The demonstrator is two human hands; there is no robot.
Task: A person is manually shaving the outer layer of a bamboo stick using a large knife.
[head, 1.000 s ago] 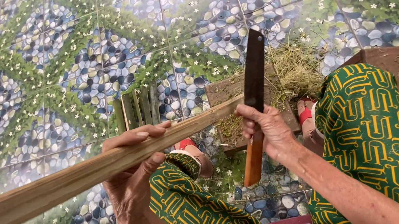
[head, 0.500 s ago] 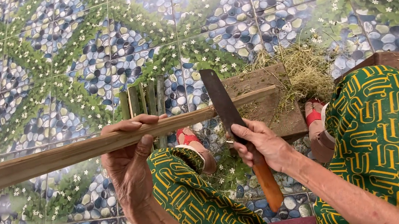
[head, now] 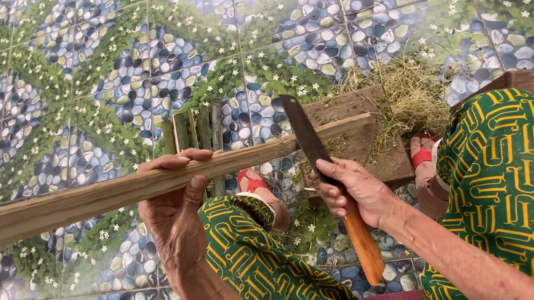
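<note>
Bamboo strip (head: 81, 202) lies across our lap, long, stiff, probably light; our left hand (head: 176, 213) wraps it mid-length. Our right hand (head: 355, 193) grips the knife (head: 307, 138), blade on the strip above the wooden block (head: 378, 156)

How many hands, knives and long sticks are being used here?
Bare hands: 2, left hand and right hand
Knife with an orange wooden handle: 1
Long pale bamboo stick: 1
Total: 4
</note>
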